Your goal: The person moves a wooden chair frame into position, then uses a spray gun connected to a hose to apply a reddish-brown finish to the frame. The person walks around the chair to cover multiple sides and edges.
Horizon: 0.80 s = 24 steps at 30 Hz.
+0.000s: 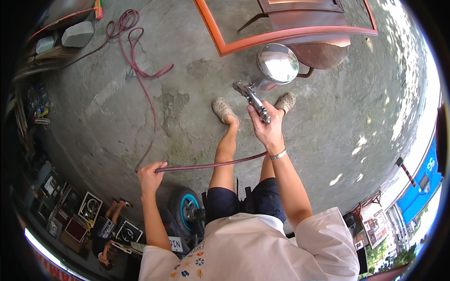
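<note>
Left hand (151,178): out to the side, fingers closed round the hose (211,166), which bridges across the legs. Right hand (268,133): out front, fingers wrapped on the gun (255,101), no gap showing. Trigger squeezed or not: cannot tell. Hose end runs in behind the right wrist; the join is hidden.

Gun is ahead of the body, above the clogs (223,110), shiny cup (276,61) at its far end. Cup overlaps the lower edge of the orange frame (209,23) in view; touching or apart, cannot tell.

How to do it well, my read: firm wrist, gun level so the cup doesn't tip; even stand-off from the frame, no bumping the cup on its bar. Left hand should carry the hose's weight, with enough slack that it doesn't tug the gun. Hose also best held off the frame.

Farther: rest of the hose loops loosely on the concrete floor (197,98), front left. Snag risk there, probably; feet best clear of it.
</note>
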Tool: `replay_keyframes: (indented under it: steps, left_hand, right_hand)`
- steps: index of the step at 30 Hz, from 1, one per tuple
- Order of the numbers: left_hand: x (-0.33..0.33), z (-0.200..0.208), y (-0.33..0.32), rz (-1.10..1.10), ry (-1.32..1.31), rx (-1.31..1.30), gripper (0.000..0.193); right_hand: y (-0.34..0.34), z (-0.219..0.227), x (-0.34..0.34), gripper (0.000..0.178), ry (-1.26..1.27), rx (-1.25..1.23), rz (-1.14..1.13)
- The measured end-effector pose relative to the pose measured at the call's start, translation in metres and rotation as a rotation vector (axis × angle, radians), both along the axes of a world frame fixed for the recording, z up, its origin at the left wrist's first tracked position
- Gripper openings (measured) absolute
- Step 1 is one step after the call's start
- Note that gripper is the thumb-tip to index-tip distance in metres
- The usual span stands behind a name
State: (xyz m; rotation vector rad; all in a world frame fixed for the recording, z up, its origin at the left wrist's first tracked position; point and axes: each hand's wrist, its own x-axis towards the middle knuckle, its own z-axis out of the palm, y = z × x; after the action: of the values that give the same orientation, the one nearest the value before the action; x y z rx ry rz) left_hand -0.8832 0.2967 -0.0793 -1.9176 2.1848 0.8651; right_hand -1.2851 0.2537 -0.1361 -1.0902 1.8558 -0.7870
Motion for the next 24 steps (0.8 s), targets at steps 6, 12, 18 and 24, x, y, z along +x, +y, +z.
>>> replay_keyframes:
  steps: [6,12,18,24]
  left_hand:
    - [0.003,0.000,-0.010,-0.015,0.003,-0.034,0.019]
    - [-0.039,0.008,-0.029,-0.004,0.060,-0.011,0.019]
    - [-0.108,0.008,-0.044,-0.008,0.089,0.045,0.018]
    - [-0.195,0.007,-0.058,-0.061,0.146,0.142,0.014]
  right_hand:
    - [-0.025,0.031,0.020,0.025,0.005,-0.041,-0.067]
    - [-0.046,0.030,-0.044,0.033,0.134,0.028,-0.237]
    - [-0.053,0.018,-0.158,0.037,0.220,0.080,-0.311]
    - [-0.058,0.017,-0.267,0.036,0.243,0.078,-0.413]
